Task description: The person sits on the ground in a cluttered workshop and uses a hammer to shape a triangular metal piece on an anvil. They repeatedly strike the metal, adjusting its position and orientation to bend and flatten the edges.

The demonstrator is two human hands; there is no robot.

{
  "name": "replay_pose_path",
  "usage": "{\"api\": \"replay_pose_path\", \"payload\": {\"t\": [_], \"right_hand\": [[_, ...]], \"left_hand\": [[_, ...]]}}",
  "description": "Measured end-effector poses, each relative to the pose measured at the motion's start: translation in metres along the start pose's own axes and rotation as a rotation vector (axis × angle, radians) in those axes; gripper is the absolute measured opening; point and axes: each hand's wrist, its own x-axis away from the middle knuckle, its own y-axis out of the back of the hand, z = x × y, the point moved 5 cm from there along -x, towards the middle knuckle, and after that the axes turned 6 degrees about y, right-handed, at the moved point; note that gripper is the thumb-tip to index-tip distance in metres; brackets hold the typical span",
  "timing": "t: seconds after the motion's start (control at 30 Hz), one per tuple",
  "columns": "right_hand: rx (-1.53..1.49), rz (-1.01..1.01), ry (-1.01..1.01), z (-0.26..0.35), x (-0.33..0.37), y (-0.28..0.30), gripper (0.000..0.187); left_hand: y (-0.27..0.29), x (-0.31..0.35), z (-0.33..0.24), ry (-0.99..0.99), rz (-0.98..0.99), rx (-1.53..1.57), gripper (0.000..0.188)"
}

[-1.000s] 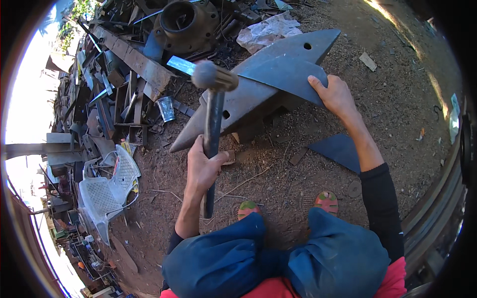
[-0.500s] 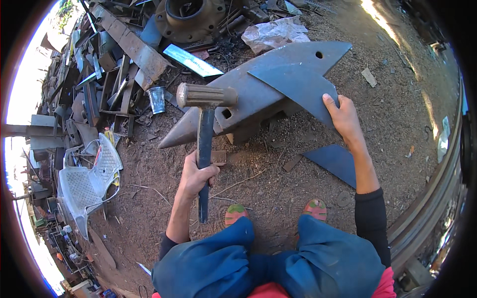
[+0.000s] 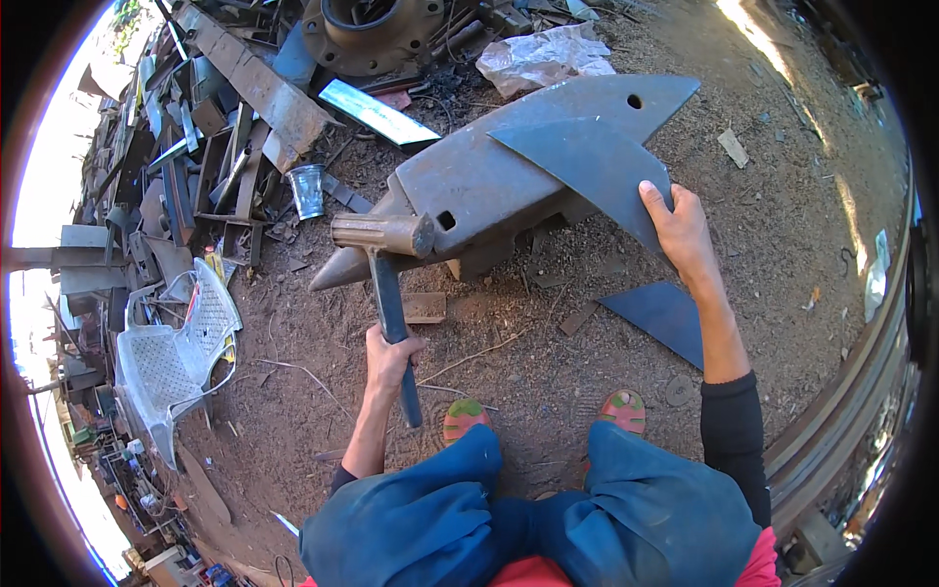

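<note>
My left hand [image 3: 390,360] is wrapped round the dark handle of a hammer [image 3: 389,293], whose thick cylindrical head stands over the near left side of an anvil [image 3: 460,181]. The anvil has a square hole near its left horn and a round hole near its right tip. In my right hand [image 3: 680,230] is the right edge of a blue-grey curved metal plate [image 3: 587,166], thumb on top. The plate lies across the anvil's face, with its pointed left end on the metal. A second dark triangular plate [image 3: 660,318] lies on the ground below my right wrist.
Scrap metal [image 3: 235,147] is heaped at the left and far left, with a rusty flanged ring [image 3: 372,44] behind the anvil. A broken white plastic chair [image 3: 176,357] and a metal cup [image 3: 307,191] are left of it. Long metal bars [image 3: 831,411] run along the right.
The hammer has come down and slightly left, its head tilting. My right hand and the plate have barely moved on the anvil.
</note>
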Motion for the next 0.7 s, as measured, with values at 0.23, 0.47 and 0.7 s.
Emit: {"api": "replay_pose_path", "payload": {"t": [0.23,0.47,0.7], "right_hand": [[-0.002,-0.009,0.013,0.002,0.0,0.001,0.053],[-0.033,-0.016,0.028,-0.002,0.0,0.0,0.053],[-0.134,-0.029,0.048,-0.017,-0.007,-0.008,0.051]], "left_hand": [[-0.001,-0.004,0.016,-0.108,-0.054,0.087,0.018],[0.025,0.001,0.05,-0.144,-0.222,0.11,0.02],[0.047,-0.008,0.063,-0.136,-0.223,0.16,0.018]]}}
